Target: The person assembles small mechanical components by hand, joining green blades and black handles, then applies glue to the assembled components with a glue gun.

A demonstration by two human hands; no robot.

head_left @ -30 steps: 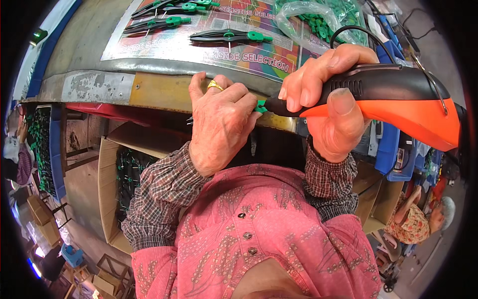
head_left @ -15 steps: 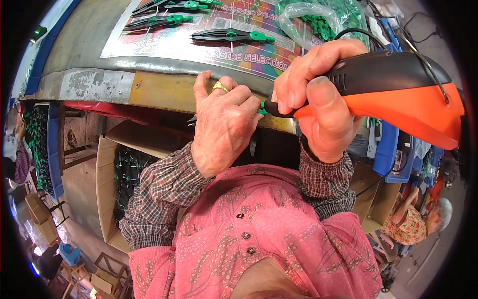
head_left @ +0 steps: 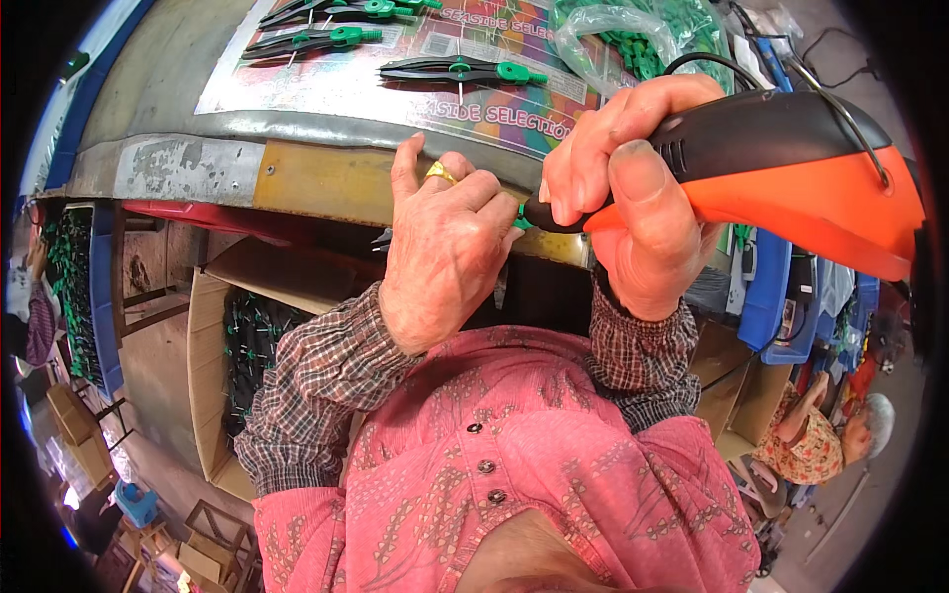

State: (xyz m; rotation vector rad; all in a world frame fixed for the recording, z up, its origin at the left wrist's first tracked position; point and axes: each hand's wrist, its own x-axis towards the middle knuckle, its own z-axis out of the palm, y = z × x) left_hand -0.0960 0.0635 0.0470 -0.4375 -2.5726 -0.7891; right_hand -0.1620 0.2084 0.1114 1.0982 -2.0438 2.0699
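Observation:
My right hand point(head_left: 643, 188) is wrapped round an orange and black electric screwdriver point(head_left: 791, 178), its black nose pointing left. That nose meets the green end of a drawing compass point(head_left: 521, 219) held in my left hand point(head_left: 445, 232). My left fingers are curled round the compass, with the index finger stretched toward the table edge. Most of the compass is hidden by the hand; a dark tip point(head_left: 383, 240) shows at its left side. On the table beyond my hands lies another black compass with a green head point(head_left: 460, 71), crossed by a thin metal pin.
Several more compasses point(head_left: 314, 42) lie at the back left on a printed sheet point(head_left: 326, 99). A clear bag of green parts point(head_left: 633, 49) stands at the back right. Below the table edge, an open carton point(head_left: 206, 376) holds compasses. A person point(head_left: 806, 435) sits at far right.
Both hands stay almost where they were, the screwdriver nose still at the compass's green end. The screwdriver's rear has shifted very slightly upward.

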